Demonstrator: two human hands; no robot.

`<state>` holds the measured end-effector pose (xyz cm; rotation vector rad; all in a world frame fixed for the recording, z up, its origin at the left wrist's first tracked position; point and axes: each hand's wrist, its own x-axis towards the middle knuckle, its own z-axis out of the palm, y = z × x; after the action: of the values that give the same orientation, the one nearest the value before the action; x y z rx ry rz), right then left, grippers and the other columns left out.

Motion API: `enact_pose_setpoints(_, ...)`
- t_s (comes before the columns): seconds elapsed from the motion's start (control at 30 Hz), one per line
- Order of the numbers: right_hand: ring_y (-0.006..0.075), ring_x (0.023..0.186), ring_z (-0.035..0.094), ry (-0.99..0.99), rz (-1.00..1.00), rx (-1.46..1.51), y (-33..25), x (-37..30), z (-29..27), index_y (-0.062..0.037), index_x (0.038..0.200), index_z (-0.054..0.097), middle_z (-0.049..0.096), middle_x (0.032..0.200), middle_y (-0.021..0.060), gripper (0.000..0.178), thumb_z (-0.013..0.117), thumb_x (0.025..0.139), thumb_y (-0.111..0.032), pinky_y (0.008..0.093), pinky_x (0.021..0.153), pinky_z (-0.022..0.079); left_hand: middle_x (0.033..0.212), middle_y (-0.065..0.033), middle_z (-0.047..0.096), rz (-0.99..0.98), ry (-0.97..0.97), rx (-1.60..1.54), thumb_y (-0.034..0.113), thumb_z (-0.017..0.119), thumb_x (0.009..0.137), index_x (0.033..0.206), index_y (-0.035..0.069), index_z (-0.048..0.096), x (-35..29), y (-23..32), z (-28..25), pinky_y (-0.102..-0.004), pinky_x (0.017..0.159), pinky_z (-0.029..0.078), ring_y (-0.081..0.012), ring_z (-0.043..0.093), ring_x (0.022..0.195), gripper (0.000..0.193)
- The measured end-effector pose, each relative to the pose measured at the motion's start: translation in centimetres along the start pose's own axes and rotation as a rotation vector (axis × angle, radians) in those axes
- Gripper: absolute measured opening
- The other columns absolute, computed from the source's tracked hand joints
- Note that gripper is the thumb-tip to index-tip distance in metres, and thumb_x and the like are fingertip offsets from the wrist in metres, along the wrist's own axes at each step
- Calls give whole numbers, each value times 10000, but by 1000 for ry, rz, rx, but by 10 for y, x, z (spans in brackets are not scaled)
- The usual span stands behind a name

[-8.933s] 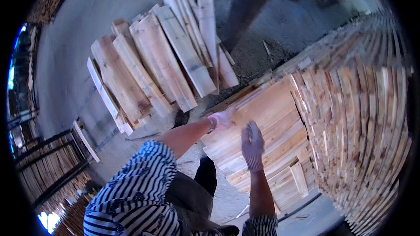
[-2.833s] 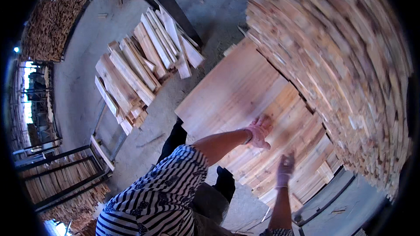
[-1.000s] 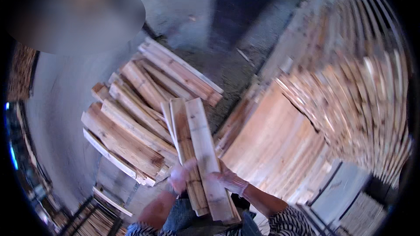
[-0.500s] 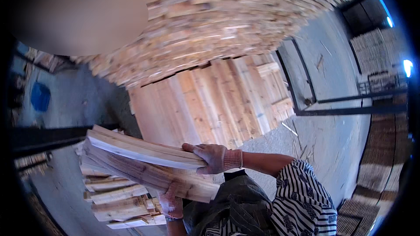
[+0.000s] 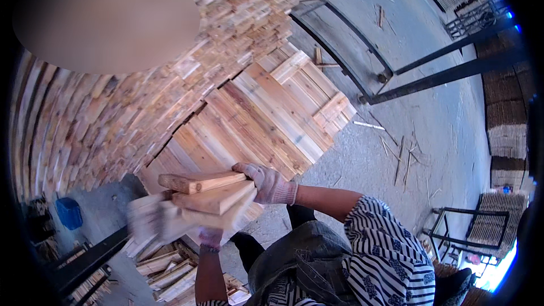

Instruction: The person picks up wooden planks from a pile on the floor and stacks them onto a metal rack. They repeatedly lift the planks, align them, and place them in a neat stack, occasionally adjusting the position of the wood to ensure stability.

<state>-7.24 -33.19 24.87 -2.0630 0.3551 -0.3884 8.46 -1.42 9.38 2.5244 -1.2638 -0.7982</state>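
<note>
Several short wooden boards [image 5: 218, 199] are held in a loose fanned bundle in front of me. My right hand [image 5: 267, 183], in a pale work glove, is closed on their right ends. From below, my left hand [image 5: 211, 238], gloved too, supports the bundle; the boards hide most of its fingers. A blurred pale shape [image 5: 150, 216] touches the bundle's left side, too smeared to make out. Just beyond my hands lies a flat layer of planks [image 5: 249, 122], laid side by side.
A tall stack of boards [image 5: 158, 96] rises behind the planks. Loose wood pieces [image 5: 170, 275] lie at lower left, near a dark metal bar [image 5: 90, 260]. A black metal frame [image 5: 368, 93] stands at right, with scraps [image 5: 405, 158] on the floor. A blue container [image 5: 69, 213] sits at left.
The view has turned to the right, so the plank layer and stack now slant. The boards in my hands have swung from lying long to the left to a shorter, end-on look.
</note>
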Motion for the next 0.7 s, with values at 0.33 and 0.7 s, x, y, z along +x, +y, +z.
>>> enact_pose_setpoints(0.33,358,929,685,-17,389,-137,22,12,-68,-47,1412,372,649,1168,191,710,714,847,-310,430,822,549,1323,-128,591,-367,124,-928,210,706,879,1348,-14,529,94,222,-115,-362,1085,400,-245,544,1218,549)
enact_pose_setpoints(0.7,406,1059,598,15,877,-688,214,-22,-93,-103,1477,263,577,1147,236,838,707,803,-325,515,861,507,1318,-137,568,-704,-96,-1139,159,795,797,1431,-42,347,236,236,29,-345,1024,455,-225,544,1210,802)
